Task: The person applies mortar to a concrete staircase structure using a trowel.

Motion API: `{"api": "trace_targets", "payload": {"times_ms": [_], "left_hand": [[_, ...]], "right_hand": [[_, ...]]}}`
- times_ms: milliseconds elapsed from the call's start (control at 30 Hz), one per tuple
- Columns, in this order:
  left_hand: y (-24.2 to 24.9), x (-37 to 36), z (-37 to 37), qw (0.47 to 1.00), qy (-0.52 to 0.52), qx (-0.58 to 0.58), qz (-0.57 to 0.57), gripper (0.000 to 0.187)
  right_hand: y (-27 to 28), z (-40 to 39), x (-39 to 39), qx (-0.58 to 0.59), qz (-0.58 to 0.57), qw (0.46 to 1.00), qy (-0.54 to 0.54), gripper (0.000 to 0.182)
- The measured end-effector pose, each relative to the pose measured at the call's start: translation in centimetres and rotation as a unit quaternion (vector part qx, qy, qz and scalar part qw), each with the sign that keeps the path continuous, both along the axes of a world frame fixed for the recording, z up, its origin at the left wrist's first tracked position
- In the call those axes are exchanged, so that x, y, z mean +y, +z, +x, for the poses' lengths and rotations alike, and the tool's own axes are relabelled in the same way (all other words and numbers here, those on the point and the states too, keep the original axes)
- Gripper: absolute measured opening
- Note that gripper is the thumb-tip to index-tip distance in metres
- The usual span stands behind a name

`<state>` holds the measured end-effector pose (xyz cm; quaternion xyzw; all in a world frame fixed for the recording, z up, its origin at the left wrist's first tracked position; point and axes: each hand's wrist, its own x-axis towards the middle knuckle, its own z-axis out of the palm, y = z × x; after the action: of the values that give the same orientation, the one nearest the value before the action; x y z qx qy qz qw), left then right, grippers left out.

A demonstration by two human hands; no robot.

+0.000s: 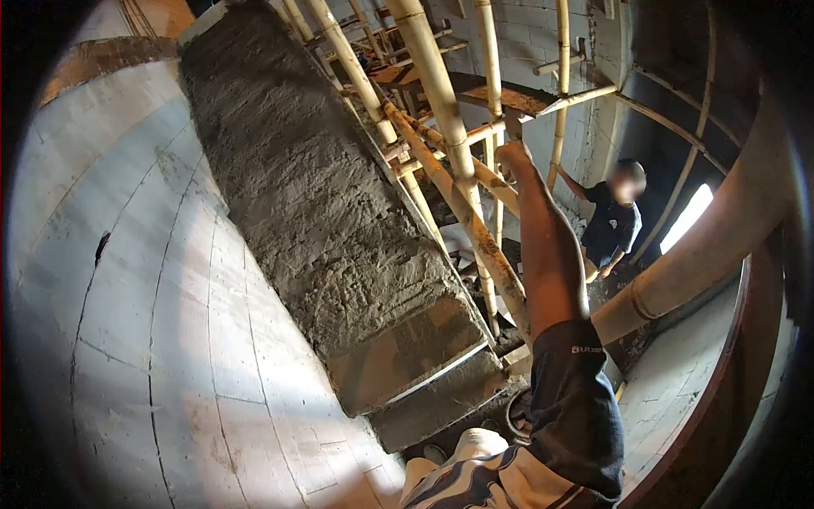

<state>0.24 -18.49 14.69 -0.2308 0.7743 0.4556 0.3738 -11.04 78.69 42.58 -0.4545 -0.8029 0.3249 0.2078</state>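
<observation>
- nearest, at the bottom edge, the wearer's striped clothing (pixel 483 479), pale with dark bands.
- just beyond it, a dark sleeve (pixel 581 407) with pale lettering at the cuff; the end reads "ating", the start is unclear.
- a round container (pixel 518 414) sits beside the sleeve, partly hidden; any marking on it cannot be made out.
- left of the arm, the long grey mortar face (pixel 309 178), rough over most of its length, smoother at the near end, where a pale straight strip (pixel 437 377) crosses it.
- beside the mortar, a light block wall (pixel 161 288) with dark joint lines.
- the right hand (pixel 513 159), at the end of the outstretched arm, looks clenched around a flat greyish tool (pixel 514 127); the tool stands up from the fist, among the bamboo poles (pixel 441 93), and its handle is hidden.
- the left hand is out of view; i cannot tell its state.
- near the tool, a plank (pixel 517 100) lies across the bamboo.
- farther off, another person (pixel 612 216) stands in a dark top with a small pale chest mark, too small to read, one arm raised toward a pole.
</observation>
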Motion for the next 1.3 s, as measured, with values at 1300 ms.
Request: {"api": "trace_targets", "payload": {"times_ms": [1300], "left_hand": [[3.4, 5.1, 8.2, 0.992, 0.127, 0.004, -0.015, 0.067]], "right_hand": [[0.7, 2.9, -6.8, 0.069, -0.166, 0.984, 0.005, 0.013]]}}
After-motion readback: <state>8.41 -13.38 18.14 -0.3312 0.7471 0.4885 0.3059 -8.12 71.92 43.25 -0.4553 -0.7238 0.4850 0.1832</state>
